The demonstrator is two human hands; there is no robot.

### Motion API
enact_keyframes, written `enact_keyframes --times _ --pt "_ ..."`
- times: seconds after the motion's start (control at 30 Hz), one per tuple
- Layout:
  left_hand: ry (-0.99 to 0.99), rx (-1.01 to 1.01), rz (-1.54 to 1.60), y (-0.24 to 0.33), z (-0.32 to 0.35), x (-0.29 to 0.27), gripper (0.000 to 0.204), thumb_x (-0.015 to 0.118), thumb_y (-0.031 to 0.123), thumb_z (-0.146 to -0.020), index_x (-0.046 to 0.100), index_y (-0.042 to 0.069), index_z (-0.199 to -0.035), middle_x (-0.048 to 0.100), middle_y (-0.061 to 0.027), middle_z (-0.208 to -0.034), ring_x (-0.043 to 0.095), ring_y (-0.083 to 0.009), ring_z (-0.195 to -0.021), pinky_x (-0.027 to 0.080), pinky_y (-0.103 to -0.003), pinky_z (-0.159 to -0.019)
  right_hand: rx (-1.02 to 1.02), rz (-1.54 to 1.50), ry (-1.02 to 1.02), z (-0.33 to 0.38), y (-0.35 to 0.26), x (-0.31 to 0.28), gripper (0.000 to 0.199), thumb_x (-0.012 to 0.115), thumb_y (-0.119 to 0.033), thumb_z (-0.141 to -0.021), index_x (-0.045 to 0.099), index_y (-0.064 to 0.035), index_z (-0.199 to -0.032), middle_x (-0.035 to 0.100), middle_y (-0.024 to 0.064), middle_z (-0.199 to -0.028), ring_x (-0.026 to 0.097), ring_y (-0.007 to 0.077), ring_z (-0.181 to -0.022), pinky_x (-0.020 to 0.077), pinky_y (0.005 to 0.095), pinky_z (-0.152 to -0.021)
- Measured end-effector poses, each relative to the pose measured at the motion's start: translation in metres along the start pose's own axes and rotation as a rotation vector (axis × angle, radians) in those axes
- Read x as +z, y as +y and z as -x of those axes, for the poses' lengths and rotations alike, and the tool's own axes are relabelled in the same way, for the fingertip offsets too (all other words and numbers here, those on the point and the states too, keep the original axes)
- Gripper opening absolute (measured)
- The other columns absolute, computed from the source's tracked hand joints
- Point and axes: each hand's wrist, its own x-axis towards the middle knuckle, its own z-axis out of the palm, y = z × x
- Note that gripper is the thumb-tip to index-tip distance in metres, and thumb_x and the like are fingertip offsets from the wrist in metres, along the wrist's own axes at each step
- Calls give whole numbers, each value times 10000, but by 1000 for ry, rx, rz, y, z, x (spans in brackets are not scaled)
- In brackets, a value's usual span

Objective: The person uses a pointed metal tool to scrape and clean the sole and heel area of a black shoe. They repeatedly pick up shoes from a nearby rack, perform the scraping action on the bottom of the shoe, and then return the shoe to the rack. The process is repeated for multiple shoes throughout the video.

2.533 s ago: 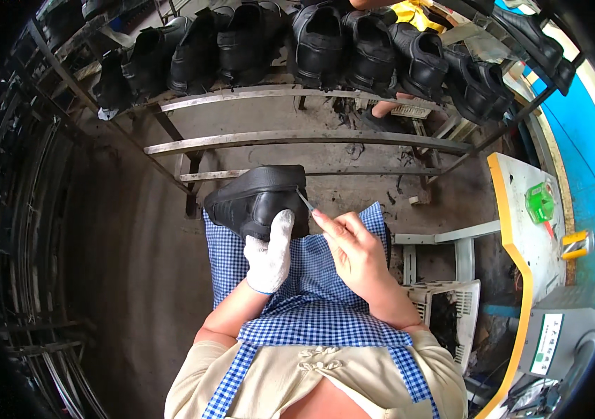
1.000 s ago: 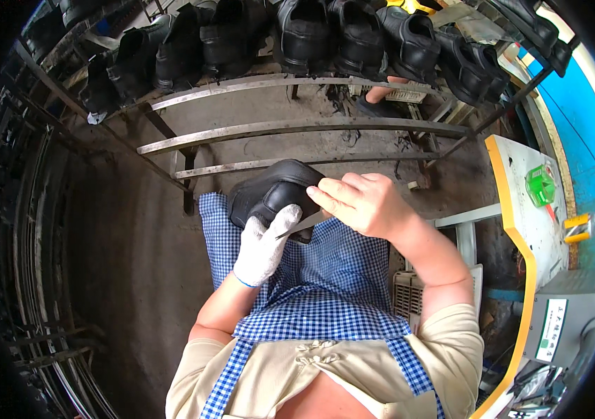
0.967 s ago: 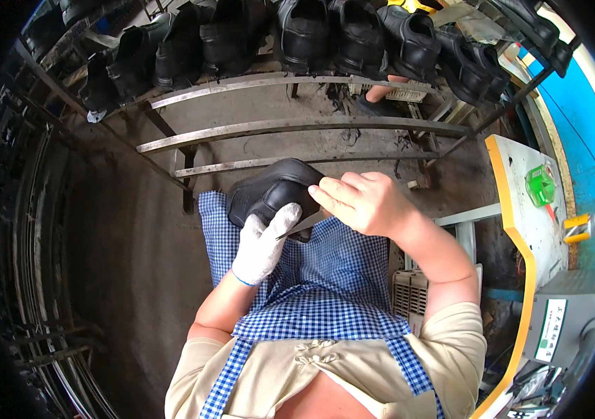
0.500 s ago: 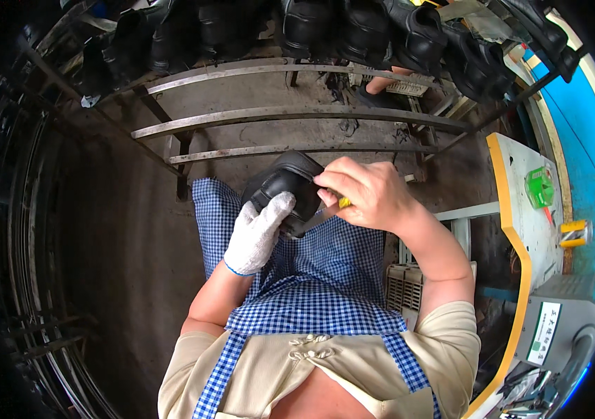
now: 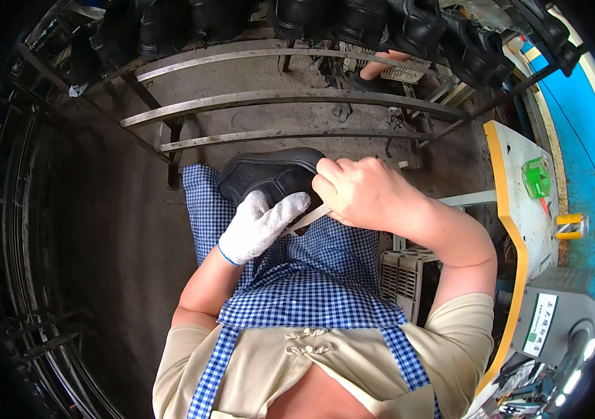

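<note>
Black shoe rests on my apron (blue check). My gloved left hand cups its underside, fingers curled; my bare right hand pinches its edge, fingers closed.

Black shoe; white glove; blue-checked apron

Dusty concrete floor, metal rack

Hidden and cut-off parts, head view

Right hand is covering the black shoe's far end and hiding most of a thin pale tool; top edge is cropping the racked shoes.
</note>
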Motion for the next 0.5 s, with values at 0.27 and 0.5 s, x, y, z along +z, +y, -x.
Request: enact_keyframes --times 0.27,0.5 --pt "52 -22 125 -5 0 1 338 664 250 -934 645 5 -1165 679 -33 -956 604 -85 -821 498 -248 -700 -59 -185 9 3 7 2 354 784 -248 -664 544 -37 -818 546 88 -801 647 210 -623 548 326 -539" --pt "230 54 495 8 -3 -22 369 683 232 -906 608 -11 -1174 679 -77 -964 655 -150 -826 541 -280 -724 31 -519 -100 38 -2 43 243 726 -158 -678 562 -38 -810 581 110 -756 640 254 -625 529 349 -556"
